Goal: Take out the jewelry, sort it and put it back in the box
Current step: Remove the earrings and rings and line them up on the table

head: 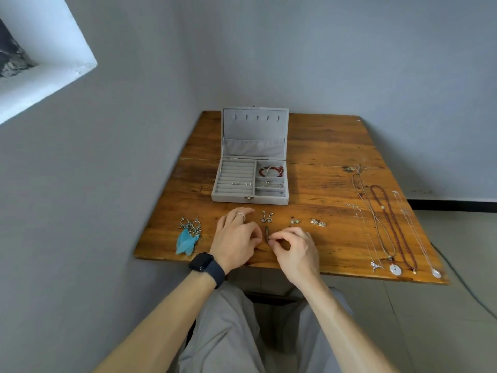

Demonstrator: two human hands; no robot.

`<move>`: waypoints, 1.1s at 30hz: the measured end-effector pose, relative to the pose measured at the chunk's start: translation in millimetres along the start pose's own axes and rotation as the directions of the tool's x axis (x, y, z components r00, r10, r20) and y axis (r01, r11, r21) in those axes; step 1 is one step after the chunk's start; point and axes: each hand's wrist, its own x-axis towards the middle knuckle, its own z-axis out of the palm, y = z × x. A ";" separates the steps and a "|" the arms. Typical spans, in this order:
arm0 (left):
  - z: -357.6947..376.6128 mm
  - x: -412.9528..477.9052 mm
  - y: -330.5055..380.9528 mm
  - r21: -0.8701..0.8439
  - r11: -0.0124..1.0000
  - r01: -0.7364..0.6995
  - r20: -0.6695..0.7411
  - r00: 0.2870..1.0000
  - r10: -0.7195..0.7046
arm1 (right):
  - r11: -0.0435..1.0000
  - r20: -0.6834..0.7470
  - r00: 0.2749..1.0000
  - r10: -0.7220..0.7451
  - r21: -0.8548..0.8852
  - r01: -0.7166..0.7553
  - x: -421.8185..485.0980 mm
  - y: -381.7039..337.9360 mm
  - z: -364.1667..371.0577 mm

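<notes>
A grey jewelry box [219,196] stands open on the wooden table [322,146], with a red bead bracelet [271,170] and silver pieces [273,183] in its right compartments and small studs [241,183] on the ring rolls. Near the front edge, my left hand [235,236] and my right hand [295,247] meet over a thin dark earring [266,234]. My right fingertips pinch its lower end; my left fingers curl beside it, touching or nearly so. Blue feather earrings [188,234] lie left of my hands.
A silver drop earring pair [266,217] and two gold-toned earring pairs [294,221] [318,222] lie in a row behind my hands. Several necklaces [387,224] stretch along the table's right side, pendants at the front edge. Walls close the left and back.
</notes>
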 end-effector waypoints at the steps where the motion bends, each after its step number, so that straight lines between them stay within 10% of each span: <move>1: -0.4 0.5 1.0 0.001 1.000 0.001 -0.002 1.000 -0.001 | 1.000 0.020 0.999 0.029 0.005 -0.029 1.6 -0.8 -0.5; 33: -4.0 -12.1 2.1 -0.012 0.998 0.064 -0.138 0.988 -0.065 | 1.000 0.000 1.000 0.001 0.014 -0.001 -3.7 2.0 -4.9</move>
